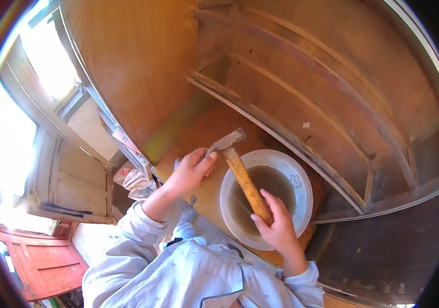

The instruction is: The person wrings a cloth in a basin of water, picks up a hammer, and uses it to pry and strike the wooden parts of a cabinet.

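A hammer (pixel 247 184) with a worn wooden handle and a grey metal head is held above a white basin (pixel 306 197). Murky brown water (pixel 276 185) fills part of the basin. My left hand (pixel 191 172) pinches the claw end of the hammer's head between thumb and fingers. Lower on the right, my right hand (pixel 277 223) is closed round the bottom of the handle. The handle slants down to the right, over the water.
A wooden frame (pixel 281 138) with slats leans behind and right of the basin. Beside it stands a tall wooden panel (pixel 132 61). At the left are a plastic bag (pixel 137 182), a pale cabinet door (pixel 81 179) and a red wooden piece (pixel 50 262).
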A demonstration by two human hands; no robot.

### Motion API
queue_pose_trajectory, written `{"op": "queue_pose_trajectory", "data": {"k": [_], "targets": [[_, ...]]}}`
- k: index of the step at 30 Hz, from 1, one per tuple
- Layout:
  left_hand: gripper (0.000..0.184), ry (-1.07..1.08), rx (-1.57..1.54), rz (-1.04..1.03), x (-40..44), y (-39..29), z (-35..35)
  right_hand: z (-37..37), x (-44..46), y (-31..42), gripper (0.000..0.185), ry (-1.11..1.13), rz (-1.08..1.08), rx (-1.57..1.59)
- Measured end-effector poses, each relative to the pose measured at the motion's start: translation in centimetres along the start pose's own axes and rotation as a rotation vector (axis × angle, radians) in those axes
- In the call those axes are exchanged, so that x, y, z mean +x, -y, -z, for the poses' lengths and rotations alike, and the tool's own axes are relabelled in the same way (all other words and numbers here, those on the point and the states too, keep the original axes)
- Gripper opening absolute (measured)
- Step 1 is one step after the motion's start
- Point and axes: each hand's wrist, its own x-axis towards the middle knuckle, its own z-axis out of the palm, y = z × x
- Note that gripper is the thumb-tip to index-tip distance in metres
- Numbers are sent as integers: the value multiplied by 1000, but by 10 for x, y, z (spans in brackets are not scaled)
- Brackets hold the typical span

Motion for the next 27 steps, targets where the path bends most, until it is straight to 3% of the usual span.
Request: {"op": "queue_pose_trajectory", "data": {"k": [1, 2, 4, 5, 8, 9, 12, 13, 15, 16, 20, 23, 27], "targets": [[37, -6, -38, 24, 7, 4, 8, 8, 0, 1, 62, 190, -265, 388], [36, -9, -76, 49, 14, 8, 17, 22, 7, 10, 68, 364, -369, 602], [35, 73, -189, 4, 33, 16, 32, 42, 23, 23, 68, 500, -473, 837], [35, 109, -228, -6, 43, 19, 39, 36, 26, 26, 60, 461, -394, 885], [36, 201, -338, -52, 77, 18, 57, -23, 43, 31, 52, 44, 26, 518], [36, 193, -308, -52, 85, 8, 62, -30, 60, 34, 53, -18, 107, 208], [37, 191, -383, 17, 115, -3, 78, -57, 118, 80, 67, -196, 232, 238], [38, 159, -424, 61, 120, -12, 78, -59, 136, 82, 61, -185, 285, 159], [41, 147, -500, 54, 141, -18, 83, -72, 176, 83, 35, -375, 403, 15], [42, 169, -538, 7, 159, -11, 86, -80, 196, 76, 23, -461, 393, 93], [40, 157, -736, -86, 178, -15, 97, -77, 263, 90, 18, -459, 214, 161], [33, 12, -638, -97, 176, 15, 103, -82, 313, 77, 18, -437, 298, 87], [26, -71, -560, -19, 179, 44, 126, -87, 340, 69, 15, -306, 206, 251]]}}
